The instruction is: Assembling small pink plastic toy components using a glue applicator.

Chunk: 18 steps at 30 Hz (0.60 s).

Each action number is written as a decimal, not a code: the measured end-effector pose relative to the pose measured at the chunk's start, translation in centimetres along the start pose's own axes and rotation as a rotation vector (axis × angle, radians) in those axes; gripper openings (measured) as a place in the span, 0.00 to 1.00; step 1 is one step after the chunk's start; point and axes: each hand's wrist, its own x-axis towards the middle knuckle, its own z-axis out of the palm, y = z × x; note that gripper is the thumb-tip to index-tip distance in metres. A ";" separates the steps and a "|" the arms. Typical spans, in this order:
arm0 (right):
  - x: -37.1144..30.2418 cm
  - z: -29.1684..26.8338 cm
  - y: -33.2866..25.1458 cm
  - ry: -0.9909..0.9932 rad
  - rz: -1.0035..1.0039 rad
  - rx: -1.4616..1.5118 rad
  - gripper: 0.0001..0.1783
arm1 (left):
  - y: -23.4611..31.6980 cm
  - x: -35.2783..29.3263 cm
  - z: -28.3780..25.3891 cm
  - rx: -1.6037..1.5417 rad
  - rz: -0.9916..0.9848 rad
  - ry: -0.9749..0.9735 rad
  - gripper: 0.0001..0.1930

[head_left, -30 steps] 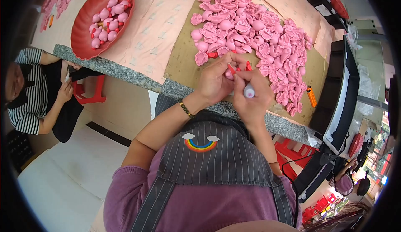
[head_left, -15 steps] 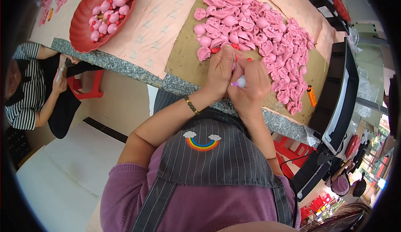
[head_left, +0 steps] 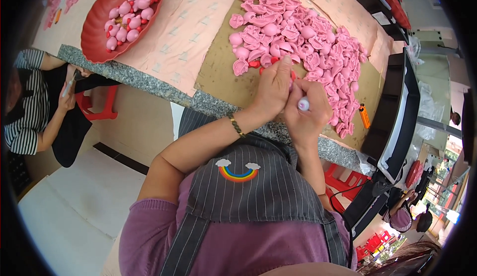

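While left hand (head_left: 273, 90) pinches small pink-and-red piece (head_left: 292, 76), mostly hidden, right hand (head_left: 310, 111) grips whitish round-ended tube (head_left: 303, 103).
Piece between both hands, at near edge of heaped pink moulded shells (head_left: 271, 30) on brown mat (head_left: 217, 70).

A heap of curved pink molded pieces (head_left: 318, 42) is lying on a flat tan board (head_left: 218, 67). Left of the heap, a round, scalloped red plastic bowl (head_left: 97, 15) is holding rounded pink-and-red pieces (head_left: 133, 23). Right of the heap, a slim orange tool (head_left: 364, 116) is lying, with a long black tray (head_left: 390, 109) sitting farther right.
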 end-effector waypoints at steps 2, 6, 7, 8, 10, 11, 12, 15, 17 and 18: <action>-0.3 -0.7 0.6 0.026 0.064 -0.024 0.03 | -0.2 0.6 1.0 0.014 0.031 -0.016 0.23; 0.4 -0.5 1.6 0.021 0.124 -0.027 0.03 | -0.8 1.5 1.4 0.071 0.081 -0.039 0.23; 0.6 -0.2 1.7 0.023 0.112 -0.024 0.03 | -0.7 1.5 1.4 0.072 0.077 -0.044 0.23; 0.6 -0.1 1.8 0.024 0.101 -0.021 0.02 | -0.4 1.4 1.6 0.044 0.067 -0.040 0.23; -0.4 -0.7 1.5 0.005 0.255 0.096 0.01 | -0.6 1.5 1.6 0.018 0.057 -0.035 0.23; -0.8 -0.8 1.4 -0.016 0.403 0.215 0.01 | -1.0 1.6 1.5 0.049 0.090 -0.016 0.23; -0.7 -0.7 1.5 -0.016 0.403 0.216 0.01 | -1.3 1.8 1.4 0.079 0.123 0.003 0.23; -0.4 -0.5 1.4 0.014 0.467 0.281 0.02 | -1.1 1.6 1.6 0.012 0.043 -0.047 0.23; 0.3 -0.2 1.3 0.008 0.432 0.143 0.02 | -1.8 1.9 1.5 -0.001 0.068 -0.038 0.23; 0.1 -0.3 1.3 0.008 0.431 0.143 0.02 | -2.1 2.0 1.4 -0.014 0.093 -0.029 0.23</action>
